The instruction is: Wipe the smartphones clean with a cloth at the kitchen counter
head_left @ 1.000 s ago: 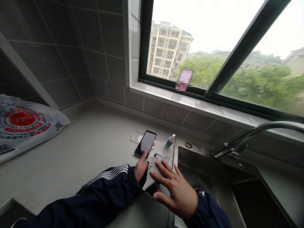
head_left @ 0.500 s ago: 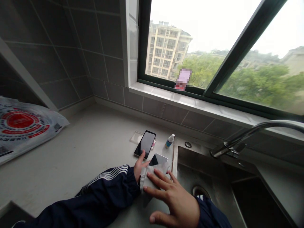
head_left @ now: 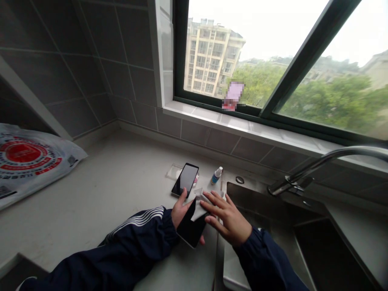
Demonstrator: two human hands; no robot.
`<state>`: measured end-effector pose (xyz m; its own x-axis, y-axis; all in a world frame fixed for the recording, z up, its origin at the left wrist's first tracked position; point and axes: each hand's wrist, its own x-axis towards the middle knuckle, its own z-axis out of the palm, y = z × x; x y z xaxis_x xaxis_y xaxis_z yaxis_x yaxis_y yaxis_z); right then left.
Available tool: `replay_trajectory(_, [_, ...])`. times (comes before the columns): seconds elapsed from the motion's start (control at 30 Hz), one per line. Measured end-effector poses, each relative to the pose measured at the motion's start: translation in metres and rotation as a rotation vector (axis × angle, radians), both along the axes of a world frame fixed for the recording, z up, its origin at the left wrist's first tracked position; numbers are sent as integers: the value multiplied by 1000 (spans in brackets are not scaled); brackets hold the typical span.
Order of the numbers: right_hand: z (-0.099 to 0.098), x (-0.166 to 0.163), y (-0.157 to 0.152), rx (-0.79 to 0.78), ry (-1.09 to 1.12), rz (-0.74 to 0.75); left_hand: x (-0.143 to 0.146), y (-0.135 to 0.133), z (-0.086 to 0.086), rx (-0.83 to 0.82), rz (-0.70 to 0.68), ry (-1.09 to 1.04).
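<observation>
My left hand [head_left: 179, 211] is closed around a dark phone [head_left: 190, 228], thumb along its left edge and a fingertip showing at its right. A thin white wipe [head_left: 200, 207] lies over the phone's upper part. With fingers stretched and spread, my right hand [head_left: 226, 216] presses flat on the wipe; what its fingertips cover is hidden. Just beyond the left thumb, a second phone [head_left: 187, 180] rests on the counter, partly over a clear phone case [head_left: 173, 171]. A small spray bottle [head_left: 216, 176] with a white cap and blue label stands upright to the right.
The steel sink [head_left: 257, 198] with its curved faucet [head_left: 315, 167] lies to the right. A white plastic bag [head_left: 39, 155] with red print rests on the counter [head_left: 121, 169] at the left. The tiled wall and window sill [head_left: 212, 117] bound the back.
My right hand and the wipe have moved up and away along the held phone, baring its lower part. My left hand keeps its hold. The view has shifted slightly.
</observation>
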<state>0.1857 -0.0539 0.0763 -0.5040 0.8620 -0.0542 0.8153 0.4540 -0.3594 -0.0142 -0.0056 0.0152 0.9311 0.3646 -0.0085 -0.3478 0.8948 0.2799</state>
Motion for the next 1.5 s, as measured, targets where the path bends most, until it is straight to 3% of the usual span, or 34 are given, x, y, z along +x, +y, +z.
replay_trajectory(0.17, [7, -6, -3, 70, -57, -22, 1, 0, 2, -15, -3, -23])
replay_trajectory(0.33, [28, -32, -28, -52, -2, 133, 6, -3, 12, -100, 116, 70])
replay_trajectory(0.53, [26, -52, -45, -107, 84, 228, 4, -6, 23, -154, 114, 105])
replay_trajectory(0.83, [28, -21, -17, -136, 60, 179, 5, 0, 3, -159, 175, 64])
replay_trajectory(1.0, [14, -5, -3, -35, 11, 90, 3, 1, 8, -103, 74, -4])
replay_trajectory(1.13, [-6, -4, 0, 93, 16, 1, 3, 0, 8, -33, 86, -35])
replay_trajectory(1.23, [-11, -5, 1, 131, -5, -44, 3, 0, 8, -1, 100, -57])
replay_trajectory(1.37, [6, -12, -5, 93, -21, 8, 4, -1, 9, -51, 98, 0])
replay_trajectory(1.5, [30, -27, -21, -48, 30, 123, 7, -2, 8, -130, 231, 94])
